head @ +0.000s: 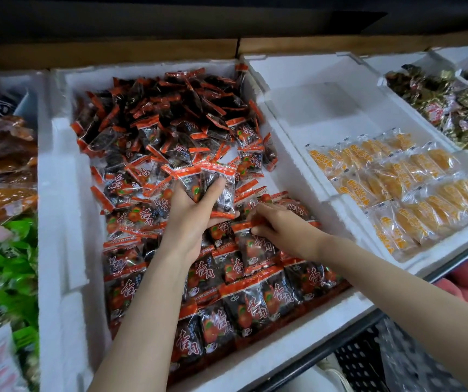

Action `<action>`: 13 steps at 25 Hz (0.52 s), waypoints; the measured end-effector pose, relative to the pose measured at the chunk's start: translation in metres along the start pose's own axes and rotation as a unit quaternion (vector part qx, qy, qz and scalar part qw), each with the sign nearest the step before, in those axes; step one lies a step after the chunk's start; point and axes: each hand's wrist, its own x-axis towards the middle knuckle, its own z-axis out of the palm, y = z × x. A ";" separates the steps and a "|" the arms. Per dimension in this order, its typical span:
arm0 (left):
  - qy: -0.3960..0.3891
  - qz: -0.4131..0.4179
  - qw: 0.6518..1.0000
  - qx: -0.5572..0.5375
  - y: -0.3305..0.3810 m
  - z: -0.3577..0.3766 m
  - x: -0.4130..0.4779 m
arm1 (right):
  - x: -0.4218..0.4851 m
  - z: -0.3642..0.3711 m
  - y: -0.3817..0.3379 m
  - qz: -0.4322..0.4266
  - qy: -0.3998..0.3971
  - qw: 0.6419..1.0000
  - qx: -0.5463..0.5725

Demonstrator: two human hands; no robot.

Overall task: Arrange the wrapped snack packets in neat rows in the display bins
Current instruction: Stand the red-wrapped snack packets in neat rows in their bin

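Fingers (218, 184) of left hand (193, 219) curl round a packet stack (213, 193); right hand (280, 224) pinches one packet (258, 247) just beside. Slack grip could spill stack onto laid rows (244, 304).

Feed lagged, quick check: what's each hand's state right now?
Left hand: holding a stack of red-and-black clear plastic snack packets.
Right hand: pinching the red edge of one laid packet.

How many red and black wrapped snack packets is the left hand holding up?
2 in view: one red and black wrapped snack packet on the left side of the left hand, another beside it on the right. More may be hidden behind them.
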 end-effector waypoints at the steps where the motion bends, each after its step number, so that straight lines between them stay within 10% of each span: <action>1: 0.000 -0.001 1.000 0.000 -0.001 0.001 0.000 | 0.001 0.003 0.003 0.001 0.010 0.999 -0.041; 4: -0.004 -0.018 1.000 -0.012 -0.004 0.002 0.002 | -0.004 0.007 0.001 0.015 0.080 0.994 -0.070; 10: -0.058 -0.073 0.995 0.027 0.003 0.014 -0.019 | -0.017 -0.017 -0.045 0.072 0.136 0.915 0.372; 13: -0.074 -0.100 0.990 0.058 0.006 0.021 -0.039 | -0.020 -0.019 -0.049 0.049 0.147 0.936 0.317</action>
